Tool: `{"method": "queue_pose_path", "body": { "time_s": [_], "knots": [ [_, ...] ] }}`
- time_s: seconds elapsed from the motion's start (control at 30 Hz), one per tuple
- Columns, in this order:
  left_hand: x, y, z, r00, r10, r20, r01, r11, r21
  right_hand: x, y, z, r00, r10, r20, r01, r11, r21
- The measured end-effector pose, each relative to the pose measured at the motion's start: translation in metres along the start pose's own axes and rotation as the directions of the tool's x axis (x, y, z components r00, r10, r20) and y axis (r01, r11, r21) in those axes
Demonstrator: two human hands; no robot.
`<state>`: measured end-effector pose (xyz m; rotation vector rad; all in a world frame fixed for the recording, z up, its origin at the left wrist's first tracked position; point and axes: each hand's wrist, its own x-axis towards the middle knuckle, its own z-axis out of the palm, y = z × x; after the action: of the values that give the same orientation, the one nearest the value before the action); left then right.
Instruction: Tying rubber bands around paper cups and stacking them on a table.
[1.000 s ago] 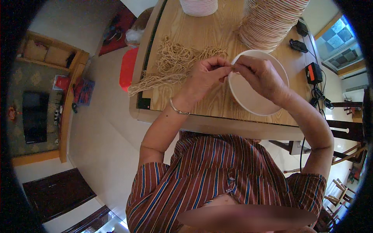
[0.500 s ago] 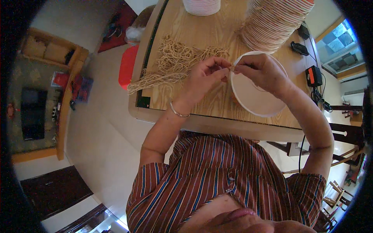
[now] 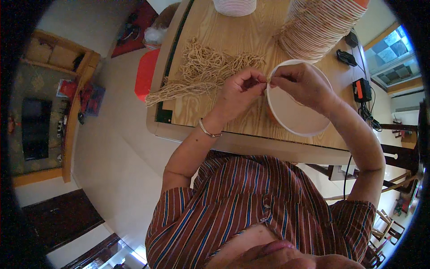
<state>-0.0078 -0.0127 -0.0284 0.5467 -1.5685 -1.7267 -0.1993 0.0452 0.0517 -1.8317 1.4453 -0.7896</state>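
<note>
From here I see the left hand point(image 3: 244, 89) and right hand point(image 3: 306, 87) pinching a bit of string point(image 3: 268, 80) at the white bucket point(image 3: 295, 117) rim mid-frame, seemingly unfinished, while the upper-right bucket stack point(image 3: 320, 33) looks strung and the upper-left string pile point(image 3: 206, 67) awaits use.

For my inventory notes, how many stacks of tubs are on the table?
2: the white stack at the picture's top edge, and the cord-draped stack to its right. Others may be outside the frame.
</note>
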Motion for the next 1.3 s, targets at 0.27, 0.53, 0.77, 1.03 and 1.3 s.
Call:
{"method": "queue_pose_path", "body": {
  "time_s": [0.27, 0.53, 0.77, 1.03, 1.3],
  "knots": [
    [-0.011, 0.001, 0.006, 0.988, -0.081, -0.131, 0.068, 0.992, -0.102, -0.003, -0.016, 0.000, 0.984, -0.174, -0.025, 0.156, 0.933, -0.324],
    [-0.017, -0.020, 0.017, 0.972, -0.087, -0.220, -0.009, 0.916, -0.401, -0.003, -0.020, -0.001, 0.986, -0.155, -0.065, 0.127, 0.941, -0.315],
    [-0.019, -0.024, 0.020, 0.973, -0.055, -0.223, -0.024, 0.941, -0.337, -0.001, -0.026, -0.001, 0.996, -0.046, -0.078, 0.023, 0.963, -0.268],
    [-0.019, -0.007, 0.022, 0.972, -0.045, -0.232, 0.070, 0.993, 0.100, 0.005, -0.025, -0.002, 0.997, -0.081, -0.019, 0.069, 0.926, -0.372],
    [-0.015, 0.001, 0.018, 0.924, 0.351, -0.153, -0.252, 0.858, 0.448, 0.006, -0.031, -0.002, 0.998, -0.062, 0.003, 0.058, 0.914, -0.401]
  ]
}}
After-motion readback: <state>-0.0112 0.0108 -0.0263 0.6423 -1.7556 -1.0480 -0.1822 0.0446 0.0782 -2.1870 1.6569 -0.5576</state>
